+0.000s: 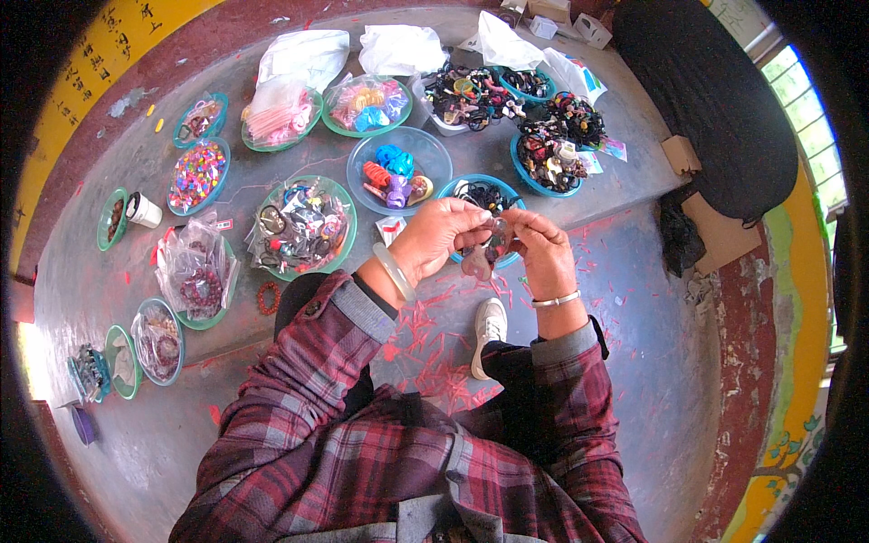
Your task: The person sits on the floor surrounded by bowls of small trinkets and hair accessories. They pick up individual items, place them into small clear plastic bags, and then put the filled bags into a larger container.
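Both my hands meet in front of me over the near side of a blue bowl (445, 188) of black hair ties. My left hand (424, 237), with a pale bangle at the wrist, pinches a small clear plastic bag (480, 261). Something dark and pinkish shows in the bag, too small to name. My right hand (549, 258), wearing a silver bangle, has its thumb and fingers pressed together at the bag's right edge. Part of the bag is hidden behind my fingers.
Beyond my hands a clear basin (367, 149) holds coils of bright cord. Several bowls of bagged trinkets stand around, including a green bowl (348, 237) at left. Red scraps (421, 348) litter the floor near my shoe (490, 330). A black cloth-covered shape (715, 109) stands at right.
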Tool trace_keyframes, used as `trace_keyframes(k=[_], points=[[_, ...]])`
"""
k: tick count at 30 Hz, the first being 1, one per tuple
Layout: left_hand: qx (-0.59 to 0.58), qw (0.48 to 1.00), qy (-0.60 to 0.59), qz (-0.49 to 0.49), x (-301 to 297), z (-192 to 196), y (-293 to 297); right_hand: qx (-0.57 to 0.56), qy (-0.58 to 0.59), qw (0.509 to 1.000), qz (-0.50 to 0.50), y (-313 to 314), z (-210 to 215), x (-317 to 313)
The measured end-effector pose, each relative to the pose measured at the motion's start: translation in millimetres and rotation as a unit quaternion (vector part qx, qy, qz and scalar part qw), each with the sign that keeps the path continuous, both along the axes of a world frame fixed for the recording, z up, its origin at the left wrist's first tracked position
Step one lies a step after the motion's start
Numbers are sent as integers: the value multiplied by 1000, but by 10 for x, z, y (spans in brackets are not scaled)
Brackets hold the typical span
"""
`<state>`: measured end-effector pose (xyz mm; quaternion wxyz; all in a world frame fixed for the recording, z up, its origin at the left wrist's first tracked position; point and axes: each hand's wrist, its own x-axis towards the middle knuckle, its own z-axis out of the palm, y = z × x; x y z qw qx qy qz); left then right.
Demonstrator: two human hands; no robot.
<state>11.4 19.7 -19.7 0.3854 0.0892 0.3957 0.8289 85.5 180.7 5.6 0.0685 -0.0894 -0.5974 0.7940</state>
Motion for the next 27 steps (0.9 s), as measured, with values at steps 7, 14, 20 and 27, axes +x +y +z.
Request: trace_keyframes(k=[7,14,20,27], points=[[-44,995,67,64,45,41,27,-24,-36,999,-17,-108,102,-32],[-58,987,140,55,110,65,53,26,3,1000,-3,-87,-81,-75],[-115,971,194,75,130,103,50,35,-5,999,-25,-110,-79,-70],[-94,978,181,47,99,189,9,-16,-11,1000,-10,-33,-23,-32]])
